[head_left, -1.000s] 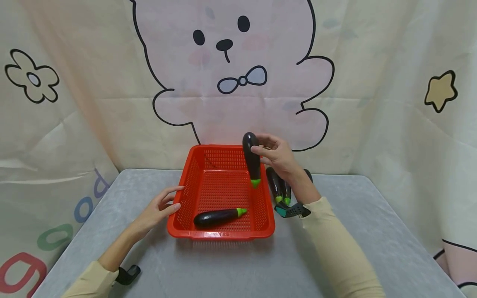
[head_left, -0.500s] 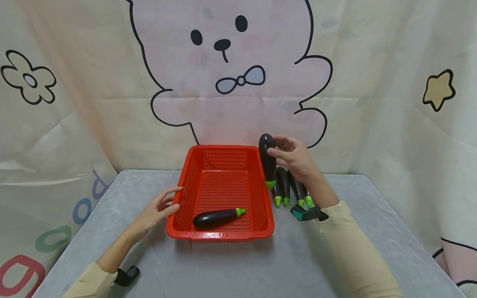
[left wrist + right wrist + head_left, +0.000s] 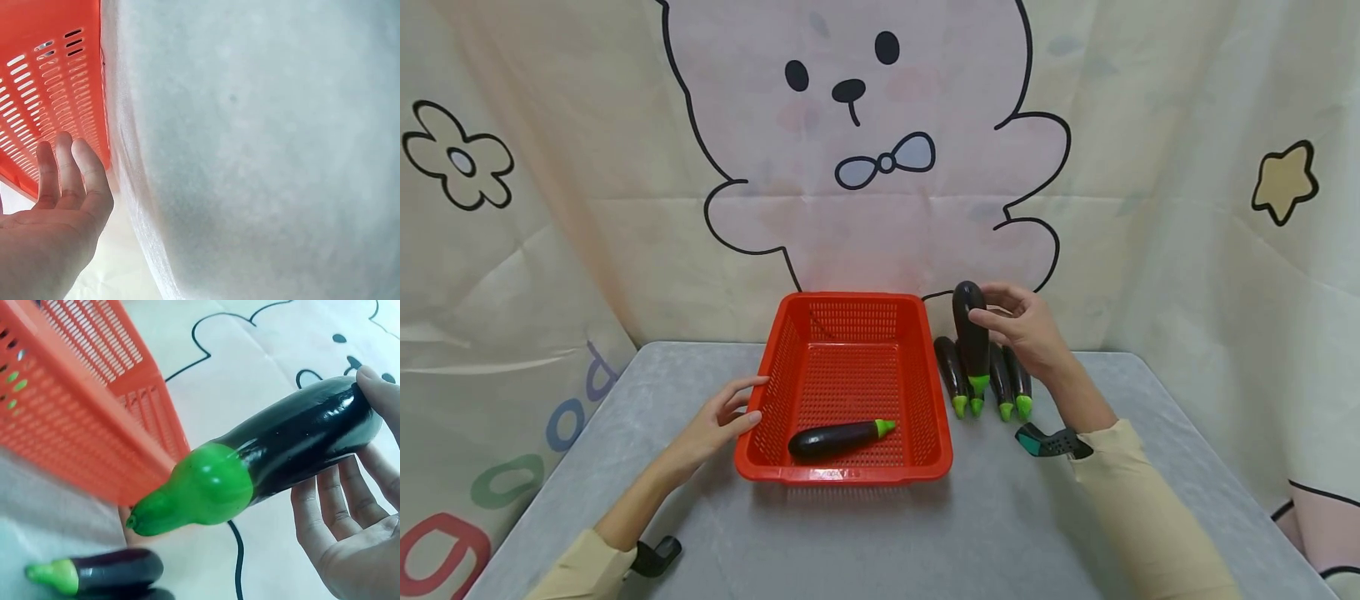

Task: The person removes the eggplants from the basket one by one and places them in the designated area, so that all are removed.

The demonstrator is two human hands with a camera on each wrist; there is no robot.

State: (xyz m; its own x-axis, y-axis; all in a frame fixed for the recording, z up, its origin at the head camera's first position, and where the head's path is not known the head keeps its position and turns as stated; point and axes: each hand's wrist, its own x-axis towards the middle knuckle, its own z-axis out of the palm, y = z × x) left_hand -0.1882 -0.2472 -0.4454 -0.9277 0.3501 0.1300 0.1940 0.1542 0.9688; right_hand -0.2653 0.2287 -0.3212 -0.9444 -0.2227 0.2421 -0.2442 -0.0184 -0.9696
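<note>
My right hand (image 3: 1027,332) pinches a dark eggplant (image 3: 972,333) with a green cap between thumb and fingers. It is held upright, cap down, above a row of several eggplants (image 3: 1003,379) on the table right of the red basket (image 3: 844,475). In the right wrist view the held eggplant (image 3: 300,431) fills the middle, its cap pointing left. One eggplant (image 3: 831,442) lies crosswise inside the basket near its front wall. My left hand (image 3: 711,425) touches the basket's left side. Its fingers (image 3: 67,172) reach straight toward the slotted outer wall in the left wrist view.
A grey cloth-covered table (image 3: 880,542) bears the basket and the eggplants. Behind it hangs a pale curtain (image 3: 1112,208) printed with a bear, a flower and a star. The row of eggplants lies close along the basket's right wall.
My right hand has carried its eggplant rightward, from over the basket's right rim to above the row on the table, and slightly down. My left hand and the basket stay put.
</note>
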